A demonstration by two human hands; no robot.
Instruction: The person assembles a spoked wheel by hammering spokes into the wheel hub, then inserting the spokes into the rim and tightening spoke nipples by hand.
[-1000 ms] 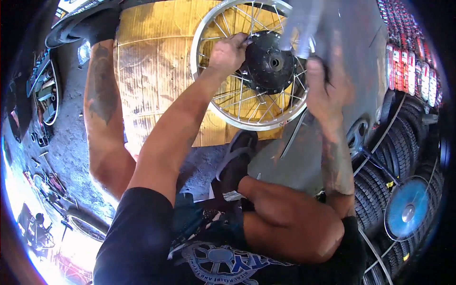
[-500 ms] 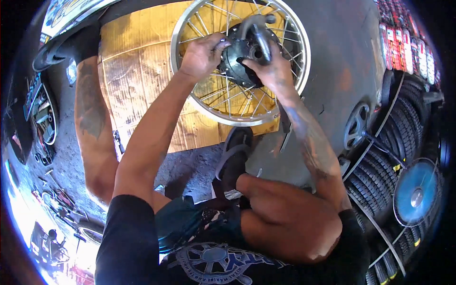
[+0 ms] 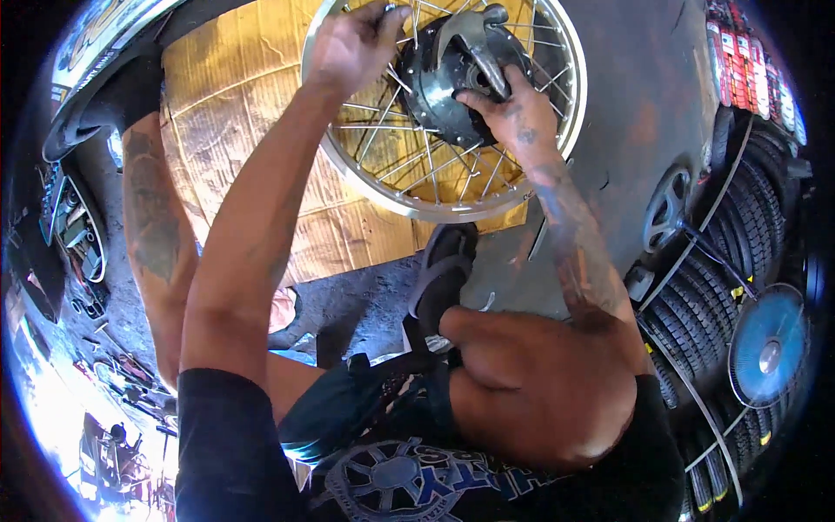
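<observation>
A silver spoked wheel (image 3: 452,210) lies on yellow-brown cardboard (image 3: 226,157) at the top centre, with a black hub (image 3: 430,104) in its middle. My left hand (image 3: 352,52) is over the wheel's upper-left spokes, fingers pinched on a small piece that is too small to name. My right hand (image 3: 522,117) grips a metal hammer (image 3: 478,56) by its handle; the head rests over the top of the hub and the thumb touches the hub's face.
Stacked tyres (image 3: 731,217) line the right side, below red packaged items (image 3: 744,70). A blue fan (image 3: 767,344) stands there. Tools in a tray (image 3: 78,235) are at the left. My legs and sandalled foot (image 3: 444,261) are below the wheel.
The hammer, earlier raised and blurred at the upper right, has come over the hub with my right hand. My left hand has moved from beside the hub up toward the rim.
</observation>
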